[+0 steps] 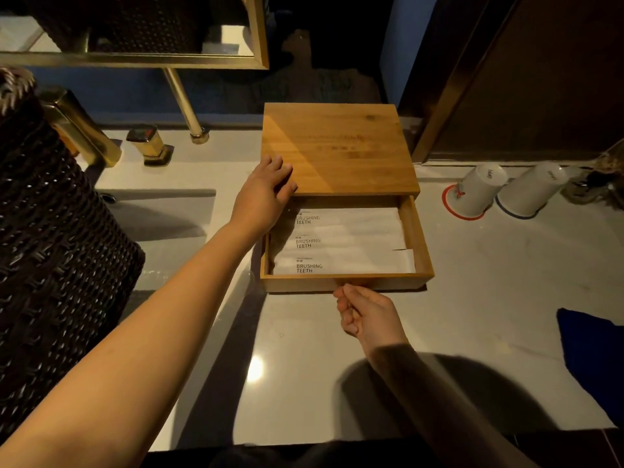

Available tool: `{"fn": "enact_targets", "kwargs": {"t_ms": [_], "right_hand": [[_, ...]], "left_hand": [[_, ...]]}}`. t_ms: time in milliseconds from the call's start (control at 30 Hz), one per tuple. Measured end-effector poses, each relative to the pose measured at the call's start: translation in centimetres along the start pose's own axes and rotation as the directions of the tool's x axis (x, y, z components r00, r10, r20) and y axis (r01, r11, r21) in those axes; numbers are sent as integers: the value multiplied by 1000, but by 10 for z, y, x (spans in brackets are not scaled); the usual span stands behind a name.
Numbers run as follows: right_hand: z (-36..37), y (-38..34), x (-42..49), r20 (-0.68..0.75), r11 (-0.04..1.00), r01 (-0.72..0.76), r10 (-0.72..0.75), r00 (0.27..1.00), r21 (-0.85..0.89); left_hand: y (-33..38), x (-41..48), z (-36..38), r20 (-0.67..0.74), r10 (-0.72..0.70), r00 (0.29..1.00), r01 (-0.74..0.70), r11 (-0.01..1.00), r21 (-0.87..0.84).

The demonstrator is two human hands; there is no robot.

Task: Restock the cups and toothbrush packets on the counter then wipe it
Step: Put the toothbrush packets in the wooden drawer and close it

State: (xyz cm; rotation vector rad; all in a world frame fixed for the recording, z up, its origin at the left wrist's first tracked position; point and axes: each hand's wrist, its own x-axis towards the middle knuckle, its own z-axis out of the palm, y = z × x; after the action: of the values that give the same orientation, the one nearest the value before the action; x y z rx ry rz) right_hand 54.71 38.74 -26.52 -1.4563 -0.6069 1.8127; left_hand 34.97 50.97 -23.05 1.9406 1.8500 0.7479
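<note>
A wooden box (341, 146) stands on the white counter (304, 349), its drawer (418, 238) pulled out toward me. Three white toothbrush packets (351, 241) marked "BRUSHING TEETH" lie flat in the drawer. My left hand (263, 194) rests flat against the box's front left corner, fingers spread. My right hand (364, 312) is at the drawer's front edge, fingers curled with nothing seen in them. Two white cups stand upside down at the right, one with a red rim (472, 194) and one with a blue rim (526, 194).
A dark woven basket (50, 248) hangs at my left. A sink basin (162, 211) with gold taps (152, 146) lies left of the box. A dark blue cloth (594, 363) lies at the counter's right edge. A gold-framed mirror (135, 59) hangs above.
</note>
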Motion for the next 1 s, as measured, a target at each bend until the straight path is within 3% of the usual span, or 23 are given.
{"fn": "enact_targets", "kwargs": {"t_ms": [267, 400, 767, 900, 1000], "right_hand": [[11, -27, 29, -8, 987, 68, -70, 998, -147], [23, -45, 47, -56, 986, 97, -105, 993, -139], [42, -70, 96, -109, 974, 118, -141, 984, -193], [40, -73, 96, -104, 946, 136, -173, 979, -293], [38, -75, 96, -130, 830, 173, -281, 951, -530]], "left_hand": [[-2, 2, 0, 5, 27, 1000, -27, 999, 41], [-5, 2, 4, 4, -20, 1000, 20, 999, 41], [-2, -2, 4, -39, 26, 999, -27, 1000, -5], [-4, -3, 7, -53, 22, 998, -22, 1000, -4], [-4, -3, 10, -51, 26, 998, -23, 998, 52]]}}
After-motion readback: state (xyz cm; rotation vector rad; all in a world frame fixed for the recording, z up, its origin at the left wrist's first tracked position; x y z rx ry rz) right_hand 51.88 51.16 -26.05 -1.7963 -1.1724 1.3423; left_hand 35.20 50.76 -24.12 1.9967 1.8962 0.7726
